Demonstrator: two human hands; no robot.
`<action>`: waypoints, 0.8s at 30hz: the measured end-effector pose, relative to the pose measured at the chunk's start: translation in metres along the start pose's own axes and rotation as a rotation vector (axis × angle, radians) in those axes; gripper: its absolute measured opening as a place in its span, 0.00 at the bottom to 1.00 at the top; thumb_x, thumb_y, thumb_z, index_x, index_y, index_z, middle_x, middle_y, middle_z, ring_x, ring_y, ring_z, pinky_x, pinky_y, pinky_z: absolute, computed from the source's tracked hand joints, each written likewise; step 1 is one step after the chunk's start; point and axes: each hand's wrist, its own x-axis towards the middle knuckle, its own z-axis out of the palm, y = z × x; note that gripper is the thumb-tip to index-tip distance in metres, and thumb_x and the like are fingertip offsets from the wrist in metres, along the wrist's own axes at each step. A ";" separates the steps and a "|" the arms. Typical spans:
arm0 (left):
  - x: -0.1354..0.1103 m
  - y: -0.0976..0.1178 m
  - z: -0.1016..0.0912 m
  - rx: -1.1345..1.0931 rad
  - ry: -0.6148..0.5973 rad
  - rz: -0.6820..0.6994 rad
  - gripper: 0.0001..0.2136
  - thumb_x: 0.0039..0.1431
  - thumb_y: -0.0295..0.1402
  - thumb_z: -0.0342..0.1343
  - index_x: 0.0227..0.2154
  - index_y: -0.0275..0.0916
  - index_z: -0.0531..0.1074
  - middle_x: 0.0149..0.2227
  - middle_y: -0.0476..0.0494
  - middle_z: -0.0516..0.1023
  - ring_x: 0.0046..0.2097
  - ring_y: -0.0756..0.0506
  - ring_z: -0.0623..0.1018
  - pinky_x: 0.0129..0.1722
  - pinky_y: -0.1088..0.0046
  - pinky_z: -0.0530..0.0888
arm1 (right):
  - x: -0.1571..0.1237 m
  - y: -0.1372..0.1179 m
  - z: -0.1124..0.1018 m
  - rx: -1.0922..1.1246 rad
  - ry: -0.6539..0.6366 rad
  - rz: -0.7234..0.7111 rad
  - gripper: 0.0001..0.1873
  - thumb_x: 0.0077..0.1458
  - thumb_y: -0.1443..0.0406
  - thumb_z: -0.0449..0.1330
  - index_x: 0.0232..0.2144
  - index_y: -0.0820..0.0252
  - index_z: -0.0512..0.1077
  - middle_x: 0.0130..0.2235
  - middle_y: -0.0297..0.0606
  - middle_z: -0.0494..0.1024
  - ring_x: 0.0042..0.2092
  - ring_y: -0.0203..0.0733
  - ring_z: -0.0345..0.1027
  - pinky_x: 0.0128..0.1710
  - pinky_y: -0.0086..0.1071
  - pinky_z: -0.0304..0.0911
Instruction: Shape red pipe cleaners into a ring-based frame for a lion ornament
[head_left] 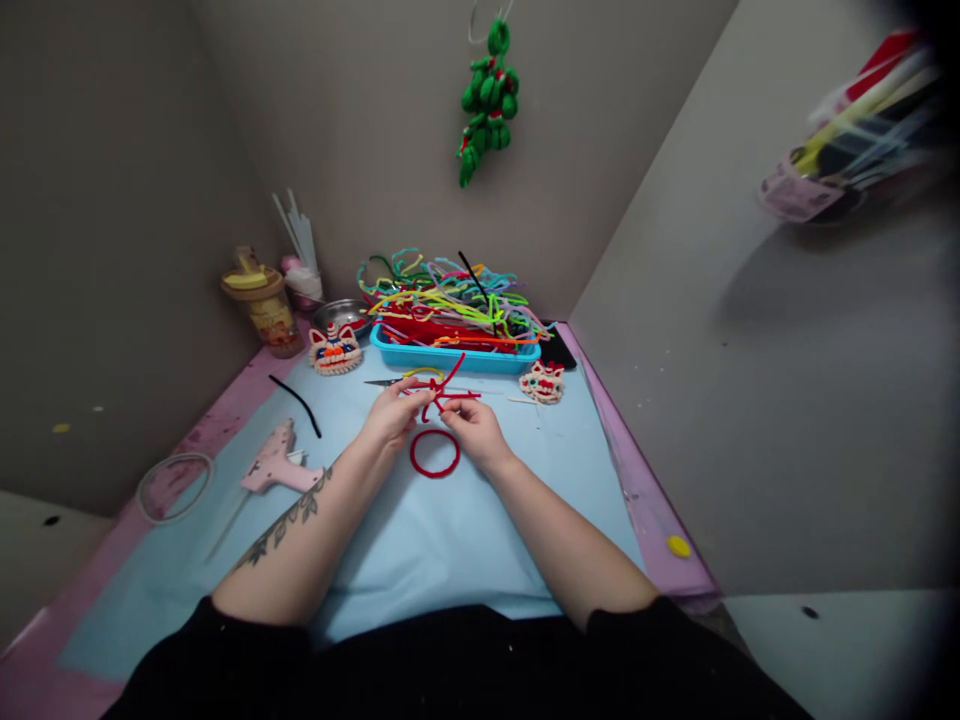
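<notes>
Apparently, both hands pinch narrowly, left and right, on the red pipe cleaners between them; likely light, fuzzy, easily bent, best held near the crossing.

- A light-blue sheet is covering a pink table.
- A pink glue gun is lying there.
- A long blue plastic tray is sitting behind.

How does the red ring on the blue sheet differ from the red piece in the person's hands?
The red ring is a closed loop; the red piece has strands sticking out.
The red ring lies on the blue sheet; the red piece is held in the left hand and right hand.
Both are red.
</notes>
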 end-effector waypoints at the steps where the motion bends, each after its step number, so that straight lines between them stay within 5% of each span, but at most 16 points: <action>1: 0.000 0.000 0.000 0.005 0.005 -0.004 0.32 0.35 0.31 0.68 0.48 0.34 0.66 0.15 0.60 0.62 0.14 0.58 0.53 0.16 0.77 0.44 | 0.000 -0.001 -0.001 -0.010 0.005 -0.015 0.08 0.45 0.60 0.61 0.26 0.59 0.72 0.29 0.35 0.75 0.32 0.38 0.66 0.37 0.33 0.62; 7: 0.004 0.004 -0.005 -0.075 0.004 -0.015 0.27 0.34 0.31 0.68 0.42 0.35 0.68 0.18 0.59 0.65 0.15 0.59 0.53 0.16 0.78 0.43 | 0.001 0.003 -0.006 0.002 -0.035 -0.041 0.10 0.47 0.60 0.62 0.32 0.58 0.73 0.34 0.36 0.76 0.36 0.39 0.68 0.41 0.34 0.62; 16: 0.015 0.004 -0.015 -0.119 -0.104 -0.148 0.10 0.37 0.29 0.65 0.25 0.35 0.71 0.14 0.57 0.59 0.15 0.59 0.50 0.16 0.79 0.41 | 0.002 0.000 -0.010 -0.132 -0.131 -0.167 0.05 0.48 0.62 0.61 0.24 0.57 0.73 0.31 0.35 0.75 0.37 0.41 0.67 0.41 0.34 0.61; 21: 0.012 0.010 -0.015 -0.129 -0.112 -0.170 0.09 0.39 0.29 0.64 0.20 0.36 0.68 0.13 0.58 0.57 0.15 0.59 0.50 0.15 0.80 0.42 | 0.002 0.005 -0.011 -0.111 -0.118 -0.090 0.07 0.48 0.62 0.61 0.31 0.57 0.75 0.35 0.37 0.77 0.39 0.42 0.68 0.40 0.34 0.62; 24: 0.010 0.013 -0.015 -0.121 -0.133 -0.180 0.09 0.40 0.29 0.64 0.20 0.36 0.67 0.13 0.57 0.58 0.15 0.59 0.49 0.15 0.79 0.41 | 0.003 0.005 -0.011 -0.140 -0.119 -0.131 0.04 0.48 0.64 0.61 0.27 0.57 0.76 0.33 0.37 0.76 0.38 0.41 0.68 0.41 0.34 0.62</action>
